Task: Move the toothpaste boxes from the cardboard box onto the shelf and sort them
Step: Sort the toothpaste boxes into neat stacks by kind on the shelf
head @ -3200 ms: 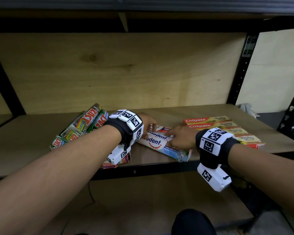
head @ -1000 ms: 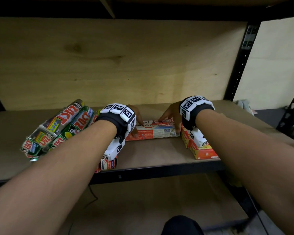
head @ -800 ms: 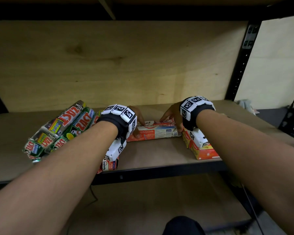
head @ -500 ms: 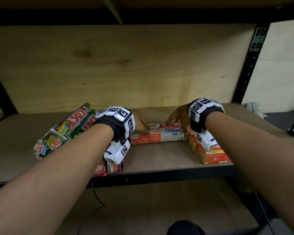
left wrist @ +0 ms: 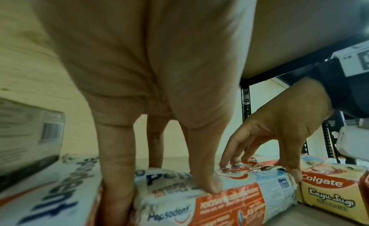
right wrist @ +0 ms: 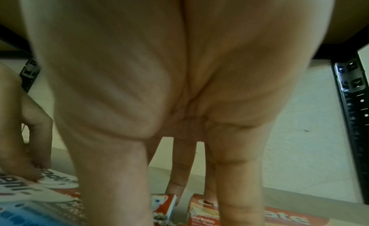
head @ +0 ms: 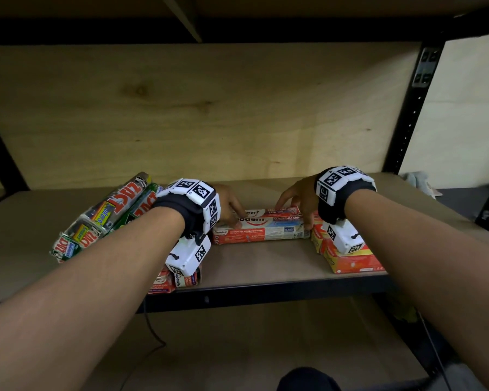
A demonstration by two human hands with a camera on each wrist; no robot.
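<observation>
The Pepsodent boxes [head: 261, 227] have been turned sideways and pushed back from the shelf's [head: 266, 266] front edge, so this kind looks nearly sorted. They are pinched at each end by the left hand [head: 226, 206] and right hand [head: 297, 197], fingers curled over them. Colgate boxes [head: 347, 258] lie just beside the right fingers, Zact boxes [head: 108, 218] near the left, and bare shelf is left behind the fingertips.

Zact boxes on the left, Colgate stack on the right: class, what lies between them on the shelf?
Pepsodent boxes, held at either end by the left hand and right hand, as the head view shows.

Head above, wrists beneath palms
</observation>
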